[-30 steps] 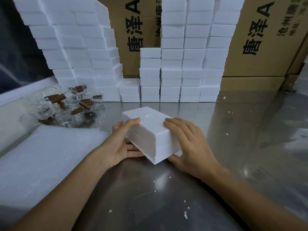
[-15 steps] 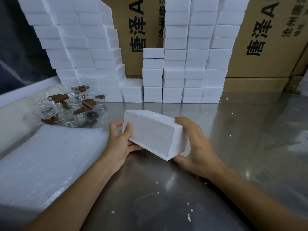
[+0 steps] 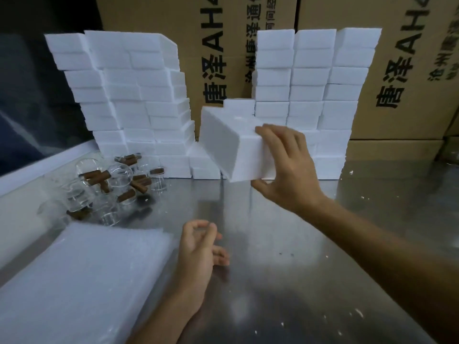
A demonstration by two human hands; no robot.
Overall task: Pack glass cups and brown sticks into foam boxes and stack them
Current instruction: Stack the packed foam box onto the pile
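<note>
right hand (image 3: 289,167) grips closed foam box (image 3: 232,145), tilted, in the air before the short column (image 3: 239,108) at the desk's far edge; left hand (image 3: 198,247) loosely curled, apparently empty; level box, seat flush on column, avoid nudging neighbours.

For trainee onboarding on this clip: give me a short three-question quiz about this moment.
1. True or false: the right hand holds the foam box above the metal table.
2. Where do the glass cups lie? A) on the table's left B) on the stacked boxes C) inside the cartons
3. What does the left hand hold?

Key: 1 true; 2 A; 3 nothing.
</note>
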